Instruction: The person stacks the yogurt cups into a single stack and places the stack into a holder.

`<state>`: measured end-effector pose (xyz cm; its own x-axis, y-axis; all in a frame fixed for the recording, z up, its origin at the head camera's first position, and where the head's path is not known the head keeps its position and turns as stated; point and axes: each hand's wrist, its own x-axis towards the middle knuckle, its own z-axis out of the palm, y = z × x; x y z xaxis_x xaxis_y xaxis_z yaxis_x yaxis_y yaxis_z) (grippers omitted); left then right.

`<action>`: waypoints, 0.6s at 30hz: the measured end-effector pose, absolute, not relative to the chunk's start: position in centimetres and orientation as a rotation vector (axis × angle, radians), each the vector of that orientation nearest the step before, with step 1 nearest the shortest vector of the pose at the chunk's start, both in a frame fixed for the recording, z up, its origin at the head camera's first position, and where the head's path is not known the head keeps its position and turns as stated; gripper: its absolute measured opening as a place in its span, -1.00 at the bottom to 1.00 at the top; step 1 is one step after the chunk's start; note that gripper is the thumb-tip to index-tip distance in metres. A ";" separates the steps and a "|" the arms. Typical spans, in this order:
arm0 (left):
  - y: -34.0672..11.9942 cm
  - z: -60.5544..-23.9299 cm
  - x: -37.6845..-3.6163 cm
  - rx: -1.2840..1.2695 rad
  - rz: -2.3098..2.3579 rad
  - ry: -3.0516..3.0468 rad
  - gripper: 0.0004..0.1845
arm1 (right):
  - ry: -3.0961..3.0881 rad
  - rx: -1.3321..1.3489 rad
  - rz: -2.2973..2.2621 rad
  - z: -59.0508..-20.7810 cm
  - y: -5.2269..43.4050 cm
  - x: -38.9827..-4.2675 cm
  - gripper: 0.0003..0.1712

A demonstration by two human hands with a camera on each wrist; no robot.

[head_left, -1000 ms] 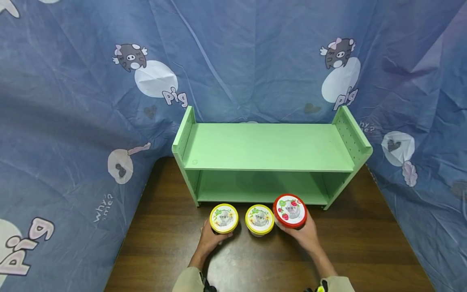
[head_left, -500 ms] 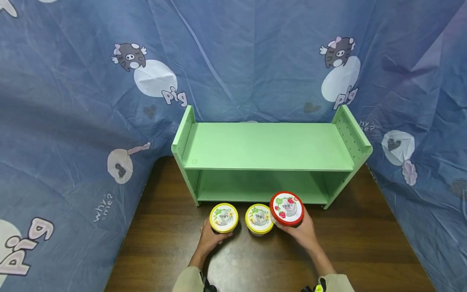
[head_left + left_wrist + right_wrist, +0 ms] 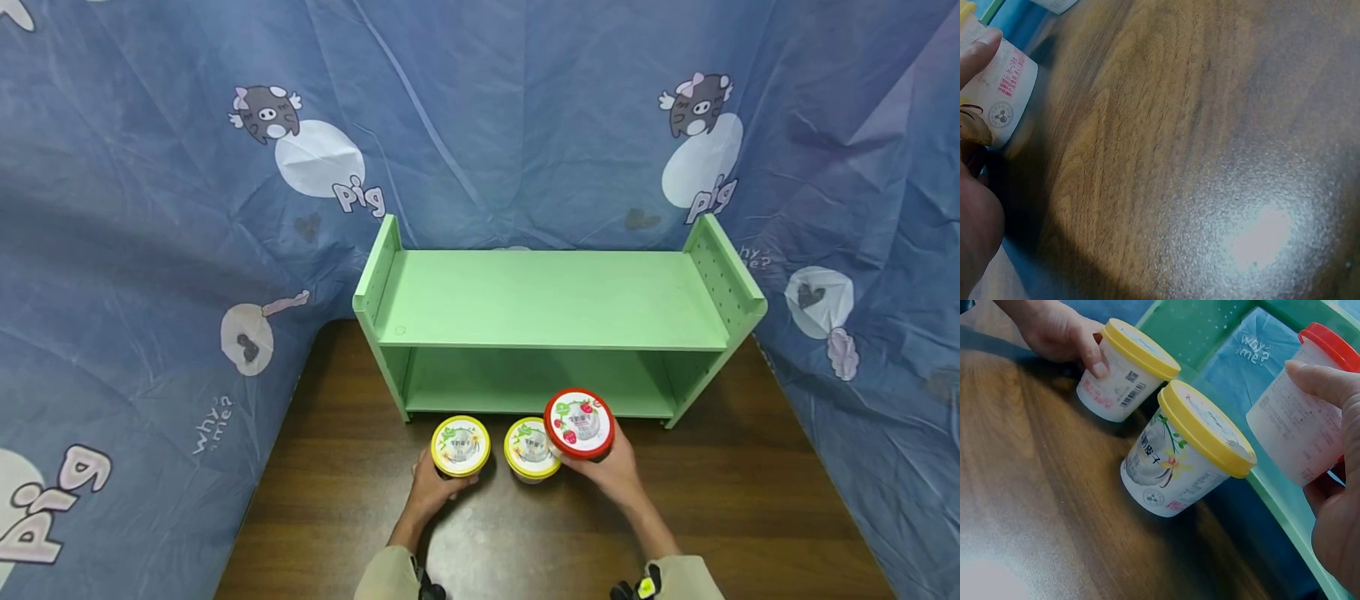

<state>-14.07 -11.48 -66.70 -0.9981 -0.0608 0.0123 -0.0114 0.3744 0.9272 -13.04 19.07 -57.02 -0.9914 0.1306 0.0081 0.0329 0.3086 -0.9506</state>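
My left hand (image 3: 429, 490) grips a paper tub with a yellow lid (image 3: 460, 447), thumb along its side; the tub stands upright on the table. Beside it, a second yellow-lidded tub (image 3: 528, 448) stands alone, its vanilla-flower print (image 3: 1172, 462) facing the right wrist camera. In my right hand (image 3: 621, 471) is a red-lidded tub (image 3: 579, 422) with strawberries on top, held above the table. From the head view its lid slightly overlaps the middle tub's edge. The left wrist view catches only part of the left hand (image 3: 979, 219) and its white tub (image 3: 1013, 94).
Behind the tubs stands a green two-tier shelf (image 3: 547, 300) with raised side panels. It sits on a dark wooden table (image 3: 337, 517), glossy near the front. A blue curtain (image 3: 480, 125) with pig prints hangs behind and at both sides.
My right hand has carried the red-lidded tub left and slightly away from me, over toward the middle tub. My left hand and its tub have stayed put.
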 end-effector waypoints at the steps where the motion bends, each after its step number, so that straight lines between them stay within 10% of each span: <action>1: -11.5 -66.7 -14.1 0.066 -1.731 -2.566 -0.09 | -2.474 -0.144 1.784 -57.2 19.0 -13.1 0.16; 18: -11.5 -66.7 -14.0 0.078 -1.720 -2.585 -0.05 | -2.492 -0.088 1.763 -57.5 17.9 -13.4 0.16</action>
